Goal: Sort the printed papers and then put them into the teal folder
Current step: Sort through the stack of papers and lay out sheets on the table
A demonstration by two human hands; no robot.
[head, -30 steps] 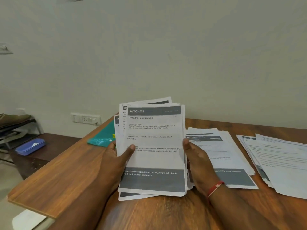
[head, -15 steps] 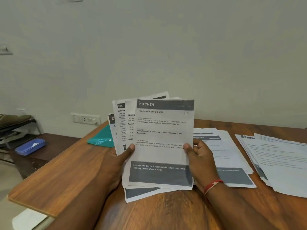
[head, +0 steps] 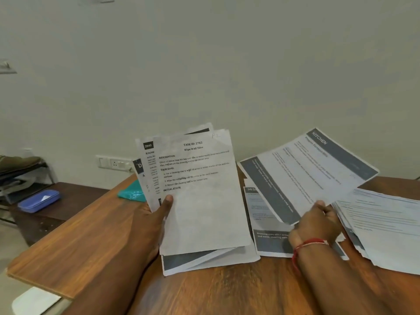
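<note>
Above right hand (head: 317, 223), pinched KITCHEN sheet (head: 311, 171)

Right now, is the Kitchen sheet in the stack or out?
Out: right hand pinches Kitchen sheet clear of the stack in left hand.

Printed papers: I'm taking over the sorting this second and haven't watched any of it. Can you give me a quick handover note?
Left hand grips the unsorted stack; its top sheet reads Wipe Wall Tiles.
Right hand pinches the KITCHEN sheet in the air above the middle pile.
A second pile lies at the right of the table; the teal folder lies behind the stack, partly hidden.
Done: two piles started.
Left: lay the KITCHEN sheet on its pile, sort the rest of the stack, put everything into the folder.
</note>
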